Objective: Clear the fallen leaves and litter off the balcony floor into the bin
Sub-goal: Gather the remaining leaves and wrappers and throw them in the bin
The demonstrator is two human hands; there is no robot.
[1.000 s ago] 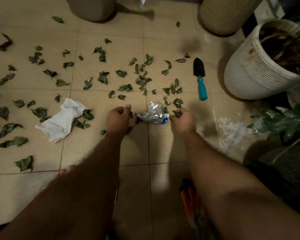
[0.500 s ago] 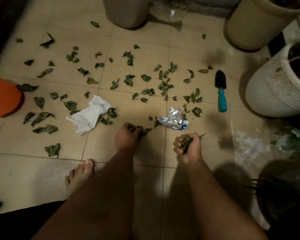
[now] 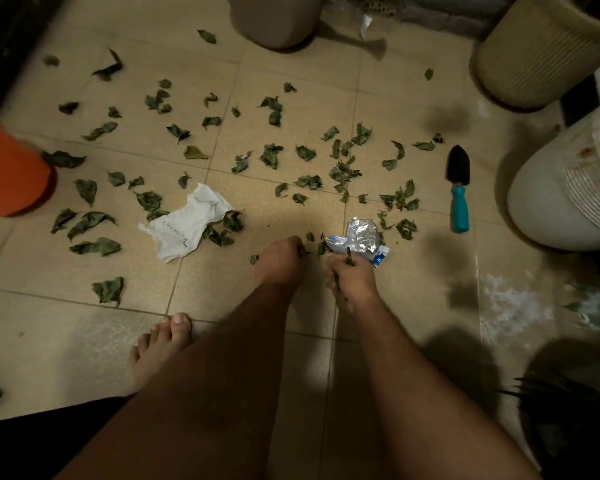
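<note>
Several dry green leaves lie scattered across the beige tiled floor. A crumpled white paper lies left of centre. A crumpled silver foil wrapper lies just beyond my hands. My left hand is curled on the floor, fingers closed round small leaves. My right hand grips a bunch of leaves, its knuckles touching the near edge of the foil wrapper. An orange bin stands at the left edge.
A trowel with a teal handle lies at right. A white ribbed planter and a beige ribbed pot stand right, a grey pot at the back. My bare foot rests lower left. White powder stains mark the right tiles.
My right hand has moved forward with its leaves up to the foil wrapper. My left hand stays curled on leaves on the floor. The view has shifted slightly left.
</note>
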